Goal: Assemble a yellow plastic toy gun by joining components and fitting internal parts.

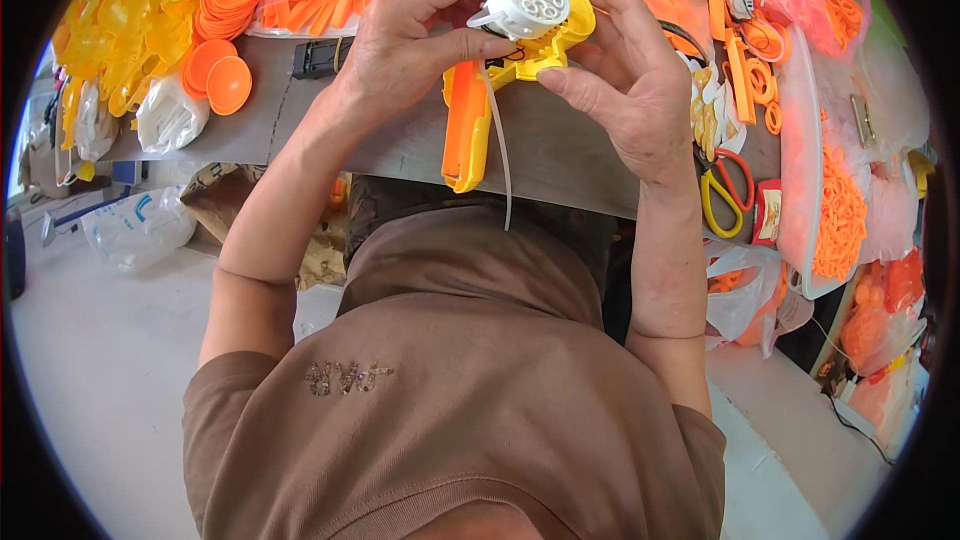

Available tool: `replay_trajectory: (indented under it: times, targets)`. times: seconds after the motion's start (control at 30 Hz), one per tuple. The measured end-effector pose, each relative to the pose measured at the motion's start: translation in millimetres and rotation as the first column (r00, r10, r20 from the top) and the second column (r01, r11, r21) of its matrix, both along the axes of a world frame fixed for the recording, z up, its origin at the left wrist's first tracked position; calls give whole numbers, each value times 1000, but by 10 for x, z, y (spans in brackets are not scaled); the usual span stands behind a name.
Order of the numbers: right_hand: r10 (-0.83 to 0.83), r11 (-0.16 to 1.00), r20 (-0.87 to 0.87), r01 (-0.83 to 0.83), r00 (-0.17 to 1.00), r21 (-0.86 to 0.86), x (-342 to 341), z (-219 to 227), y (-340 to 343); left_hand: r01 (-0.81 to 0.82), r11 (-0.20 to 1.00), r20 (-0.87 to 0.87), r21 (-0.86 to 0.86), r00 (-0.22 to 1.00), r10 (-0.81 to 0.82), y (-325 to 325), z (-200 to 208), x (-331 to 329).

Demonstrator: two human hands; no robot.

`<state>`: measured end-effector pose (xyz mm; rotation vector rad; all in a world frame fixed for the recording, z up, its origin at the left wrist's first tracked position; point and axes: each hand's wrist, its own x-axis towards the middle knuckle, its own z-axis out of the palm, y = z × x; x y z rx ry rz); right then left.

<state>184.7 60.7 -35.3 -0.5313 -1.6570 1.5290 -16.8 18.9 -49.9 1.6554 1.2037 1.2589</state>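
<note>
Above the counter (pixel 560 155), both hands held a yellow-and-orange plastic toy (pixel 505 70) near the chest. Left hand (pixel 405 40) pinched its white round cap (pixel 527 2); right hand (pixel 630 70) cupped the yellow head. It looked light, stiff and smooth; the orange handle (pixel 466 135) seemed the surest grip. A thin white strip (pixel 500 155) dangled.

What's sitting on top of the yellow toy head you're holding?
A white round part with a ring of holes sits on the yellow and orange toy, steadied by the left hand and right hand. A white tube hangs below. Its seating underneath is hidden.
</note>
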Motion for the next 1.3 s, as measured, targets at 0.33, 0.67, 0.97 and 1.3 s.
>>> replay_trajectory:
  times: [0.33, 0.67, 0.97, 1.3]
  targets:
    - [-77, 997, -11, 77, 997, 9, -50, -4, -56, -112, 990, 62, 85, 992, 107, -35, -10, 51]
    - [-96, 994, -33, 98, 995, 51, -45, -39, -77, -159, 980, -65, 116, 984, 168, -66, 36, 97]
    - [-159, 985, 22, 158, 987, 69, 43, 6, -230, -111, 959, -325, 259, 926, 195, -112, 167, 189]
    - [-261, 965, 421, 239, 869, 105, 553, -517, -180, 125, 943, -655, 310, 747, 116, 127, -50, 674]
